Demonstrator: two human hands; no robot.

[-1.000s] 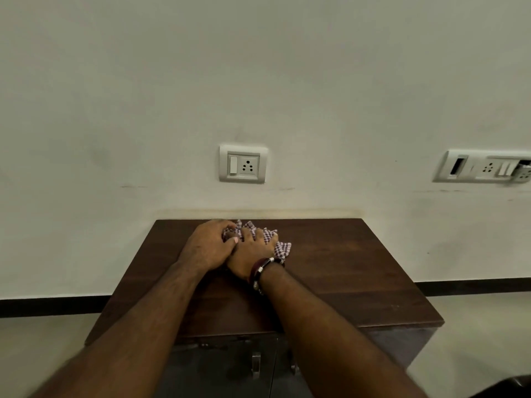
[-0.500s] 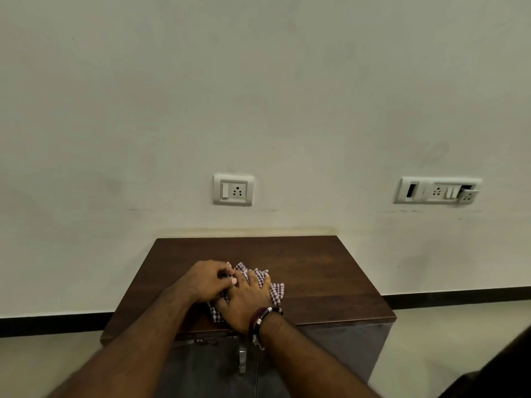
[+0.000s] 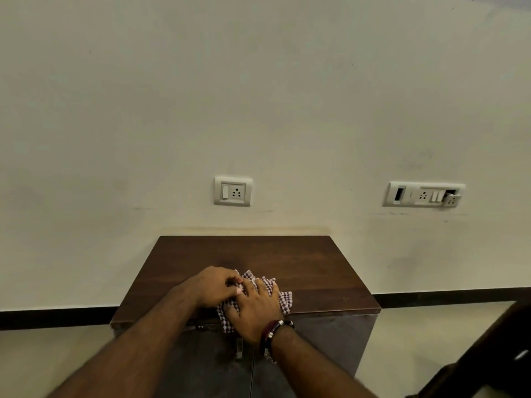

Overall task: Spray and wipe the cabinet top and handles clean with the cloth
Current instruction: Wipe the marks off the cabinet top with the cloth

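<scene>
A checked cloth (image 3: 284, 300) lies bunched at the front edge of the dark wooden cabinet top (image 3: 301, 262), partly hanging over the edge. My left hand (image 3: 215, 288) presses on its left part with fingers curled into the fabric. My right hand (image 3: 255, 308), with a bracelet at the wrist, lies flat on the cloth beside it. One metal door handle (image 3: 239, 347) shows just below my right hand on the grey cabinet front; any other handle is hidden by my arms. No spray bottle is in view.
The cabinet stands against a cream wall with a single socket (image 3: 233, 191) above it and a wider switch plate (image 3: 423, 194) to the right. A dark object (image 3: 488, 354) fills the bottom right corner. Pale floor lies on both sides.
Both hands have drawn the cloth from the back of the cabinet top toward the front edge, where it now overhangs. The view has pulled back and tilted up.
</scene>
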